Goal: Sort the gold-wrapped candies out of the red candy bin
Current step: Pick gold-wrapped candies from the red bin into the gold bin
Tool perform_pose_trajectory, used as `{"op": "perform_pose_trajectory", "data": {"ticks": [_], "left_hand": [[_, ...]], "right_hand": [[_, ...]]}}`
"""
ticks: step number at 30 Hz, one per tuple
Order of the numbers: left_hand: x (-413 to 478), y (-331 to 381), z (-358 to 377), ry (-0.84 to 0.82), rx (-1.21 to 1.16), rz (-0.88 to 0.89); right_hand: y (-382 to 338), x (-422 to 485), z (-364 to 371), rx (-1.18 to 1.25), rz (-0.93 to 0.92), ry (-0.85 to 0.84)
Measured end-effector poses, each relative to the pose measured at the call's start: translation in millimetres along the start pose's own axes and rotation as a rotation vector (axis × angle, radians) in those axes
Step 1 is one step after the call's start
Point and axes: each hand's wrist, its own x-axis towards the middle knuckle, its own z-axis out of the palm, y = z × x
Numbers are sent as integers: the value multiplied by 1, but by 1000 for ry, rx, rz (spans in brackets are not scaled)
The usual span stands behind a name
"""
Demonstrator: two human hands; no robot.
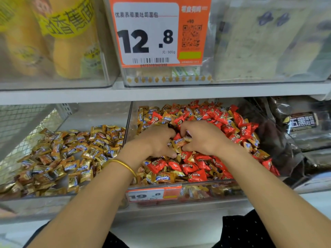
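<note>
A clear bin (pixel 211 185) on the lower shelf holds a heap of red-wrapped candies (pixel 195 166) mixed with gold-wrapped candies (pixel 166 176). Both my hands are down in the middle of this heap, side by side. My left hand (pixel 157 142), with a gold bangle on the wrist, has its fingers curled into the candies. My right hand (pixel 202 136) is curled the same way, fingertips close to the left hand's. A gold-wrapped candy (pixel 179 141) lies between the two sets of fingertips; which hand holds it I cannot tell. The neighbouring clear bin (pixel 75 119) to the left holds only gold-wrapped candies (pixel 71 156).
An orange price tag (pixel 154 195) reading 19.8 is clipped to the bin's front. A shelf board (pixel 161 93) runs just above the bins, with clear boxes of packaged bread and a large 12.8 price tag (pixel 157 31). Dark snack bags (pixel 297 126) fill the bin on the right.
</note>
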Motion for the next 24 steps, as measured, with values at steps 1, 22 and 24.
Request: {"op": "perform_pose_trajectory", "data": {"ticks": [1, 22, 24], "left_hand": [[0, -1, 0, 36, -40, -8], [-25, -7, -23, 392, -766, -116], [-29, -10, -24, 402, -758, -112]], "right_hand": [[1, 1, 1, 26, 2, 27], [17, -2, -25, 1204, 346, 77], [16, -2, -23, 987, 326, 97]]}}
